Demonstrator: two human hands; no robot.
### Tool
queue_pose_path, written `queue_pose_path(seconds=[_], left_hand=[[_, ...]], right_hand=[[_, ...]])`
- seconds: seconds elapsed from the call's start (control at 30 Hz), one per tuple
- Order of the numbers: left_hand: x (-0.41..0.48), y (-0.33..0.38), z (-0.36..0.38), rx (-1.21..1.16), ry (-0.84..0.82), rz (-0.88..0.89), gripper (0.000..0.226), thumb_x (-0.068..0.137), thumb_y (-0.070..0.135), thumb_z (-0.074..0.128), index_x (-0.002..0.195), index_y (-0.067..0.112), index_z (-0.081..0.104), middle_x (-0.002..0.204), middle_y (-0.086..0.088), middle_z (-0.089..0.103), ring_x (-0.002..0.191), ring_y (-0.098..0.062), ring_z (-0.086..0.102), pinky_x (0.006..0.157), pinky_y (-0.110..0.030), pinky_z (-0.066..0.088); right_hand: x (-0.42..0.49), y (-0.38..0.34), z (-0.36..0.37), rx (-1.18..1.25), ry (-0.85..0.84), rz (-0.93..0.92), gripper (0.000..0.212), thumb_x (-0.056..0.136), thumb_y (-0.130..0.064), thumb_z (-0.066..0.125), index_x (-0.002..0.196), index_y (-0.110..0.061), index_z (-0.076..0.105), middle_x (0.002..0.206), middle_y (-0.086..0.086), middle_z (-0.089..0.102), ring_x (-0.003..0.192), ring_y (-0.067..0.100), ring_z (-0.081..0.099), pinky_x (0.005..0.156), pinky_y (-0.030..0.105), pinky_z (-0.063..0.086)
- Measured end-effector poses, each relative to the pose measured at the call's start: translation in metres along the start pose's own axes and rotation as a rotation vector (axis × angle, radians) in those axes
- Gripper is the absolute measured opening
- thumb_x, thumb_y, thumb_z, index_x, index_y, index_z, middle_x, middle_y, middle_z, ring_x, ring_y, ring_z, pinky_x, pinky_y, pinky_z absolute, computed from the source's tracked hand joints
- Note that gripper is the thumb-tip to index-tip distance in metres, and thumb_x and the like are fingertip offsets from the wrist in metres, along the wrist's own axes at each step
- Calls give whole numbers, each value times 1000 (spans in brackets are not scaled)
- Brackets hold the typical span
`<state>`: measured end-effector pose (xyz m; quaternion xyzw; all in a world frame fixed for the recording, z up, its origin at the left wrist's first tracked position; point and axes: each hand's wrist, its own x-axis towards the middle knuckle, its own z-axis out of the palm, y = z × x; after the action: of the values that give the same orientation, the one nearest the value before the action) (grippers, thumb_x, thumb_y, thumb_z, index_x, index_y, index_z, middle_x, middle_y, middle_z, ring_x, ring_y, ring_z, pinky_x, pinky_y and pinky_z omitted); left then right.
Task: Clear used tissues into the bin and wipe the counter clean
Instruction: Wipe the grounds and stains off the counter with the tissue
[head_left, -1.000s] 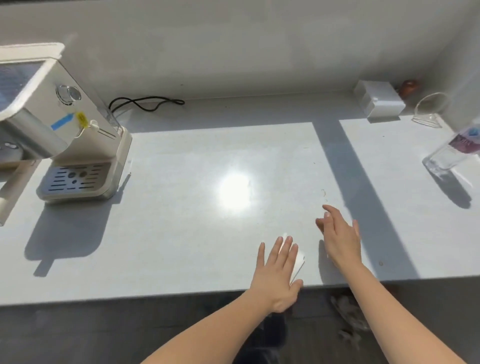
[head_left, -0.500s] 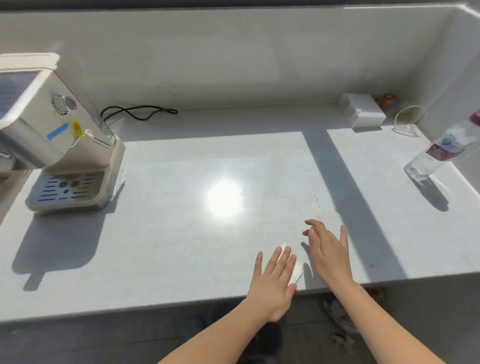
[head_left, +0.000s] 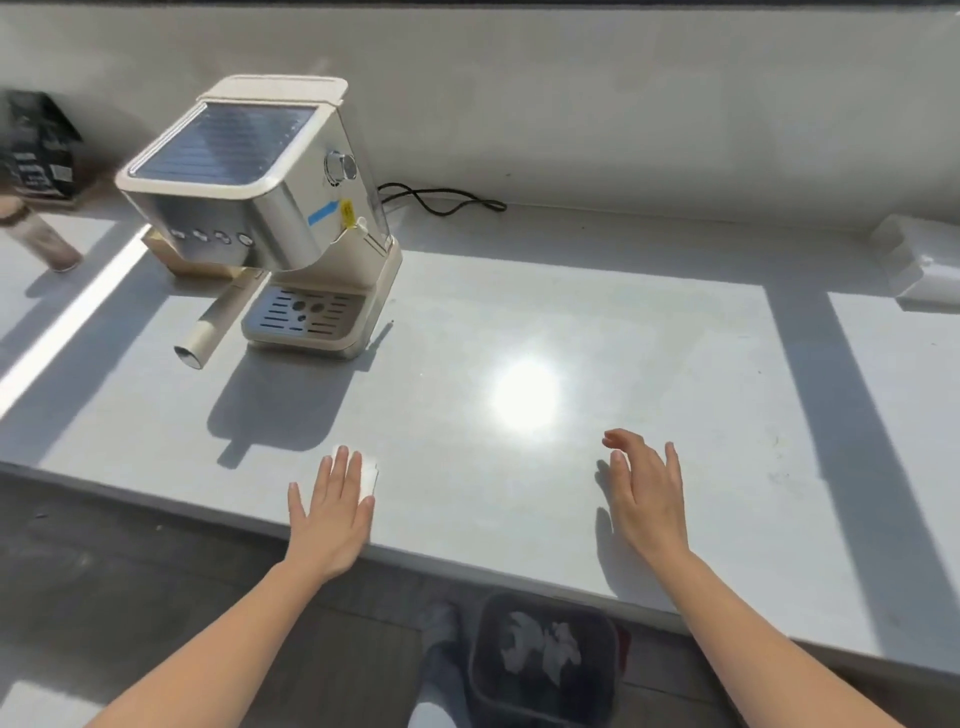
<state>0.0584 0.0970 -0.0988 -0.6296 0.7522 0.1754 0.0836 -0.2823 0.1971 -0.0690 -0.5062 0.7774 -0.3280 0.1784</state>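
Sunlit pale grey stone table (head_left: 649, 322) | left hand (head_left: 332, 512) flat, fingers spread, pressing small white folded tissue (head_left: 368, 475) near front edge, left of centre | right hand (head_left: 647, 491) open, empty, well apart | dark bin (head_left: 543, 660) below, nearer the right hand.

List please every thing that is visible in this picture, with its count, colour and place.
counter: 1, pale grey, across the view
coffee machine: 1, cream and silver, rear left
cable: 1, black, behind the machine
bag: 1, black, far left
bottle: 1, brownish, blurred, left edge
box: 1, white, right edge
wipe: 1, white, under the left hand
bin: 1, dark, on the floor below the counter edge
tissues: several, white, in the bin
hands: left flat on the wipe; right open, empty
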Motion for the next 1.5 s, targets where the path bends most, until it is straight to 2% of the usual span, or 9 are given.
queue_pose_path(seconds=[0.17, 0.3, 0.5, 0.7, 0.87, 1.03, 1.23, 1.4, 1.5], left_hand=[[1, 22, 5, -26, -18, -100, 63, 99, 42, 17, 149, 20, -13, 158, 2, -21, 145, -18, -20, 114, -55, -10], [0, 50, 13, 21, -44, -1, 67, 97, 49, 16, 148, 20, -16, 157, 2, -24, 145, -19, -22, 114, -54, -12], [-2, 151, 30, 79, -106, 331, 73, 94, 56, 16, 144, 21, -25, 147, 8, -37, 140, -14, -31, 113, -51, -17], [-16, 270, 57, 145, -148, 692, 75, 89, 61, 9, 144, 23, -24, 149, 8, -36, 137, -14, -37, 112, -49, -23], [-47, 360, 89, 207, -191, 931, 76, 89, 61, 11, 147, 21, -19, 150, 6, -33, 139, -16, -33, 112, -50, -22], [-72, 407, 106, 312, -199, 1091, 75, 93, 56, 18, 148, 18, -18, 152, 3, -29, 142, -20, -27, 114, -51, -17], [-105, 407, 116, 280, -158, 1278, 67, 96, 18, 32, 150, 19, -8, 160, 0, -13, 147, -20, -15, 118, -39, -9], [-142, 383, 104, -300, -399, 1129, 52, 91, 10, 34, 139, 31, 40, 149, 8, 41, 138, -7, 32, 115, -23, 20], [-158, 378, 85, -794, -701, 638, 34, 90, 16, 39, 105, 32, 65, 104, 4, 69, 88, -7, 63, 76, -24, 50]], right_hand=[[-7, 15, -12, 82, 48, 39, 38, 95, -28, 25, 118, -16, 52, 98, -14, 59, 101, 13, 62, 119, 34, 7], [-21, 37, -30, 216, 152, 160, 38, 93, -27, 31, 129, -16, 41, 101, -13, 58, 99, -17, 52, 110, 55, 31], [-50, 73, -62, 197, 255, 232, 39, 94, -27, 31, 132, -20, 36, 106, -13, 55, 105, 21, 61, 105, 56, 36], [-92, 124, -103, 119, 393, 371, 36, 98, -21, 37, 134, -24, 36, 120, -16, 52, 117, 21, 50, 96, 36, 39], [-147, 158, -131, -59, 373, 474, 38, 98, -23, 37, 135, -32, 40, 136, -5, 52, 130, 18, 39, 112, 48, 32], [-192, 166, -142, -180, 329, 507, 45, 95, -16, 44, 139, -28, 42, 144, -7, 47, 135, 8, 37, 121, 36, 9], [-219, 158, -136, -150, 275, 549, 43, 94, -16, 49, 136, -24, 46, 141, -6, 51, 130, 13, 44, 115, 38, 27], [-213, 149, -134, -74, 246, 517, 39, 95, -23, 45, 133, -31, 46, 133, -13, 53, 120, 8, 50, 102, 34, 42], [-201, 141, -134, 122, 273, 554, 31, 98, -25, 39, 123, -37, 54, 119, -25, 59, 111, -2, 54, 94, 24, 44]])
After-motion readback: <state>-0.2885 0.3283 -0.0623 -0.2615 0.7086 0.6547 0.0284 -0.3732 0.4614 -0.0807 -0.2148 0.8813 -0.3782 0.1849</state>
